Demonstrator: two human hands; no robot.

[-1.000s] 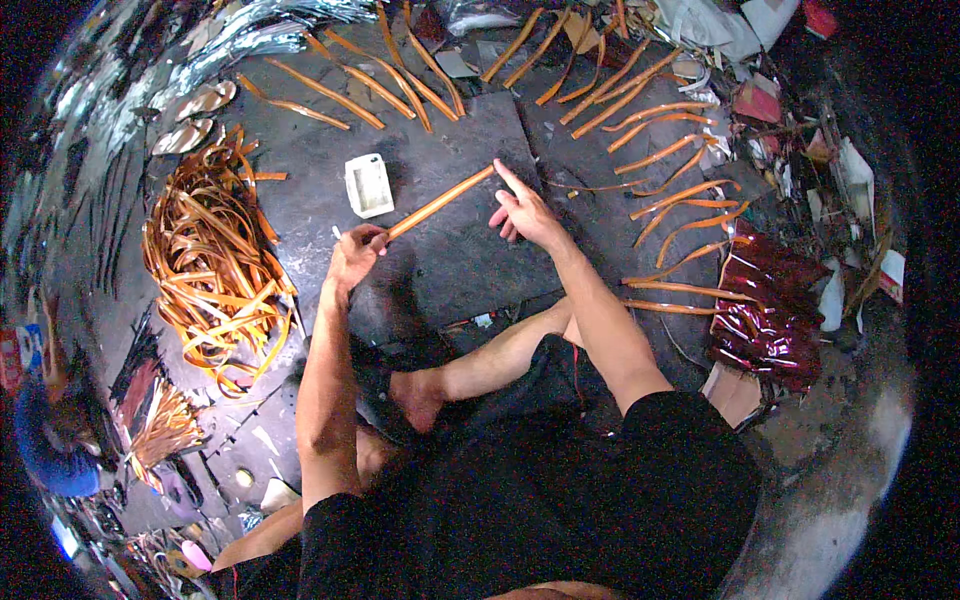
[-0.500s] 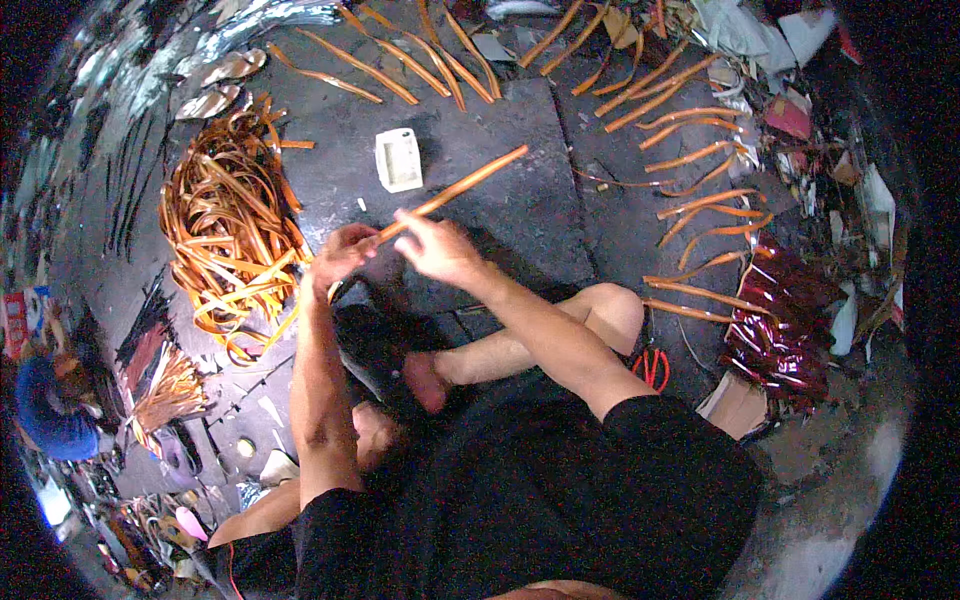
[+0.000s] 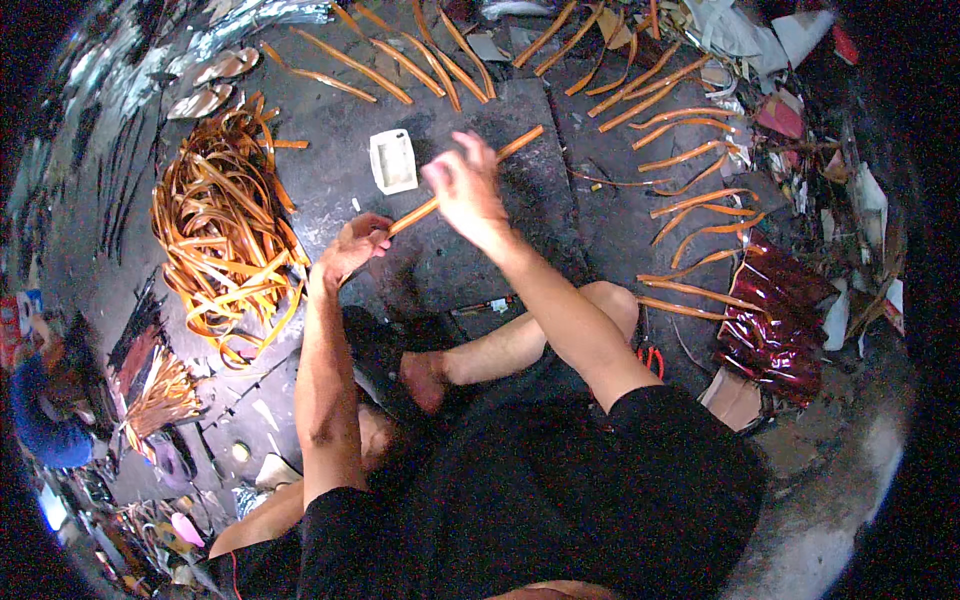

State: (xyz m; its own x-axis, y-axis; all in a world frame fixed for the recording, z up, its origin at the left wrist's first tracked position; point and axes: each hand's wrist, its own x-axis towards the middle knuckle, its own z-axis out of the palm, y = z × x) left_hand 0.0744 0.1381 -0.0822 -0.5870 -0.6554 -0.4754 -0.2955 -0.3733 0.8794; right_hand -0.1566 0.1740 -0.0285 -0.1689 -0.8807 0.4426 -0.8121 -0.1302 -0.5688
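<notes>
My left hand (image 3: 354,248) pinches the near end of a narrow, glossy orange-brown strip (image 3: 521,139), which slants up and away to the right. Across the middle of that strip lies my right hand (image 3: 468,192), its fingers apart and slightly blurred; part of the strip is hidden behind it. Just beyond my hands, a small white rectangular dish (image 3: 393,162) sits on the dark work board (image 3: 500,235). To the left of my left hand is a big tangled heap of similar orange-brown strips (image 3: 222,240).
Separate strips (image 3: 683,158) lie in an arc along the far and right sides. A shiny dark red sheet (image 3: 775,325) is at right, near paper scraps (image 3: 785,115). A bundle of cut strips (image 3: 160,400) lies at left, with a person in blue (image 3: 48,410) beyond.
My right hand has moved up and to the right along the strip, its fingers lifting. The strip's far end has shifted slightly up and right. My left hand keeps its pinch.
</notes>
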